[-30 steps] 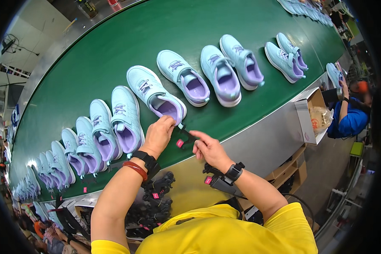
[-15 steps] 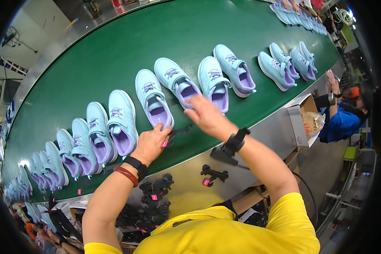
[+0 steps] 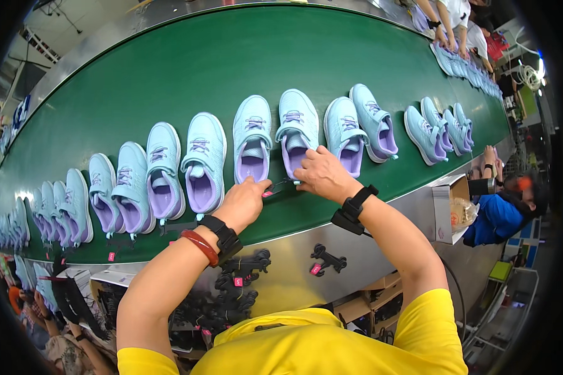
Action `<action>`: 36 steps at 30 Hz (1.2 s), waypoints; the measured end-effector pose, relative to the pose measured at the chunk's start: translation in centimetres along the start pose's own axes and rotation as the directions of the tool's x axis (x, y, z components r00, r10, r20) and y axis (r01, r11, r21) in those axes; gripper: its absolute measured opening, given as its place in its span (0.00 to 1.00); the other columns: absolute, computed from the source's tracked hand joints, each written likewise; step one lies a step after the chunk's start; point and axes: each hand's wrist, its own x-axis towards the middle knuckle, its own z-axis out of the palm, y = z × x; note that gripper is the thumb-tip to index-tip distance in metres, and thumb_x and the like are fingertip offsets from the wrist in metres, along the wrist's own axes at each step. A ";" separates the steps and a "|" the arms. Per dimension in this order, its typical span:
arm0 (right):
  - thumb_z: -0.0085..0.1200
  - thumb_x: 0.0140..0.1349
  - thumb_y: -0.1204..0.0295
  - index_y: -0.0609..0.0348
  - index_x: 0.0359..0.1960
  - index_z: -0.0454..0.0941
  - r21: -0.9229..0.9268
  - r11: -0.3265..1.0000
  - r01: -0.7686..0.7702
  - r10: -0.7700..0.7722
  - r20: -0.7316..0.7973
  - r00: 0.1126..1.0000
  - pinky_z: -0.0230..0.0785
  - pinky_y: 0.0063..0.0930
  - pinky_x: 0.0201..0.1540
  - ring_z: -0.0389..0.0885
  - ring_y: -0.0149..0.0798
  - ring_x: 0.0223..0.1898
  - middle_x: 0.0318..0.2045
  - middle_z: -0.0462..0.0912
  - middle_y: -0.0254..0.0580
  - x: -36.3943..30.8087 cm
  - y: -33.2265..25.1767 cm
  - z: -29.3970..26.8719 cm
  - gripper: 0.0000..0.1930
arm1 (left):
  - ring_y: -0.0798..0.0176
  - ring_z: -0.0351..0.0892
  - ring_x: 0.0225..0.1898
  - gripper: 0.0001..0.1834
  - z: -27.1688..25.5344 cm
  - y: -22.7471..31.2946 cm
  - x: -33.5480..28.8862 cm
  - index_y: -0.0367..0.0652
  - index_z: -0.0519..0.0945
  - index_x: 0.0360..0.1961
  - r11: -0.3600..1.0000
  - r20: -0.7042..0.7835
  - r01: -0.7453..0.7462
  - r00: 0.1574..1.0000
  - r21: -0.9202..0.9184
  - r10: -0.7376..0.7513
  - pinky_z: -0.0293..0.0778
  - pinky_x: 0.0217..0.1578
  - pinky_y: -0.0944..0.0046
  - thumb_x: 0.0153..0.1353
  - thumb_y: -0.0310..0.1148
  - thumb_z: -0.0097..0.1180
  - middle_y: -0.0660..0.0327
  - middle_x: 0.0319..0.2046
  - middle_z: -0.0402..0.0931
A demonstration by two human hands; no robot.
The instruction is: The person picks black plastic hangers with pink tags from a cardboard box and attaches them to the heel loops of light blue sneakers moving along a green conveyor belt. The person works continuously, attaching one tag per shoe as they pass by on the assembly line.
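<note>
Two light blue shoes with lavender linings stand side by side before me on the green belt (image 3: 187, 69), toes pointing away. At the heel of the left shoe (image 3: 253, 122) my left hand (image 3: 243, 203) is closed on a small black plastic shoe hanger (image 3: 283, 183) with a pink tag. Part of the hanger shows between my hands; the rest is hidden under the fingers. My right hand (image 3: 324, 177) pinches the heel of the right shoe (image 3: 297, 115), close to the hanger's other end.
More matching shoes line the belt to the left (image 3: 162, 153) and right (image 3: 344, 125). Black hangers lie heaped (image 3: 231, 287) on the metal edge, and a single one (image 3: 327, 259) lies apart. An open carton (image 3: 443, 215) and a person in blue (image 3: 497, 219) are at right.
My right hand has come down from above the right shoe's opening to its heel. That shoe, slanted before, now stands straight beside the left one. The view has shifted.
</note>
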 end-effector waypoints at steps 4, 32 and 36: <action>0.63 0.46 0.58 0.47 0.27 0.78 -0.064 0.998 0.015 -0.016 -0.001 1.000 0.60 0.31 0.44 0.71 0.35 0.38 0.23 0.76 0.29 0.4 0.0 -0.8 0.11 | 0.39 0.77 0.35 0.19 0.2 -0.2 -0.2 0.43 0.77 0.47 1.000 0.004 -0.001 1.000 0.006 0.001 0.73 0.39 0.46 0.55 0.22 0.44 0.42 0.34 0.74; 0.66 0.45 0.65 0.55 0.34 0.73 0.266 0.733 -0.626 0.522 0.370 0.768 0.66 0.38 0.44 0.74 0.46 0.42 0.34 0.74 0.42 -21.2 -10.7 4.1 0.17 | 0.51 0.74 0.42 0.23 1.4 7.5 1.3 0.42 0.76 0.45 0.876 -0.284 -0.465 0.829 0.130 0.483 0.72 0.41 0.56 0.43 0.17 0.54 0.54 0.44 0.73; 0.63 0.47 0.67 0.55 0.31 0.73 0.456 0.663 -0.594 0.492 0.332 0.805 0.66 0.39 0.43 0.73 0.45 0.40 0.31 0.75 0.40 -22.4 -8.6 4.2 0.13 | 0.48 0.74 0.46 0.29 5.3 10.6 5.9 0.44 0.69 0.54 0.922 -0.152 -0.366 0.911 0.130 0.383 0.74 0.43 0.54 0.48 0.19 0.55 0.54 0.51 0.71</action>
